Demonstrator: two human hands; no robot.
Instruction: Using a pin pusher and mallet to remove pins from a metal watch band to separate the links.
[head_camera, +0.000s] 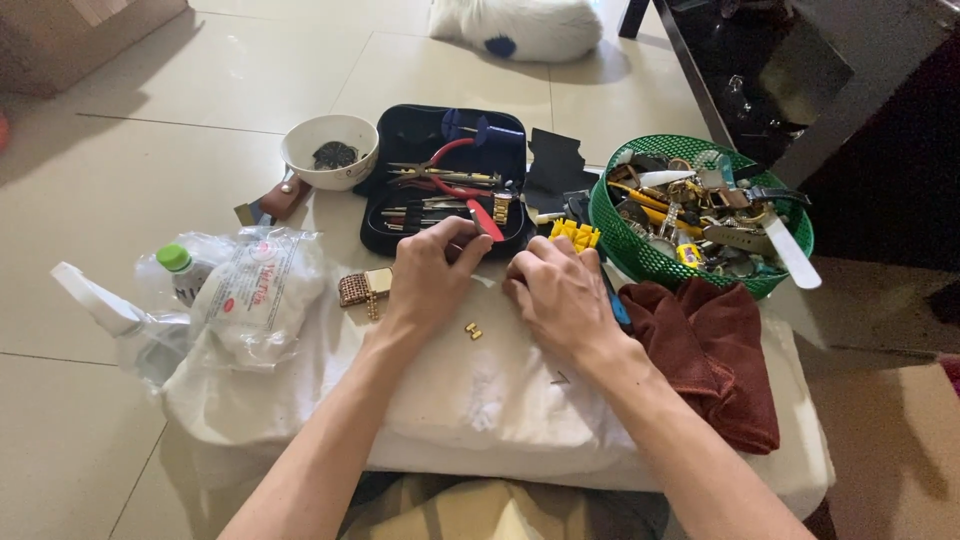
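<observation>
A round green mesh basket (640, 255) brims with watches and straps, a black zip case (400, 130) holds pliers and small tools, and a white bowl (300, 150) carries a dark part. On the soft white cloth (470, 390) lies a small gold link (473, 330), between the hands. The left hand (430, 280) pinches something too small to tell; the right hand (560, 295) is curled, its grip hidden.

We see our left hand (428, 270) pinching a red-handled tool (486, 220) at the near edge of the black tool case (400, 215). Our right hand (558, 292) rests curled on the white cloth (480, 400), a small gold link (473, 330) between both hands. A green basket (640, 262) sits far right.
</observation>
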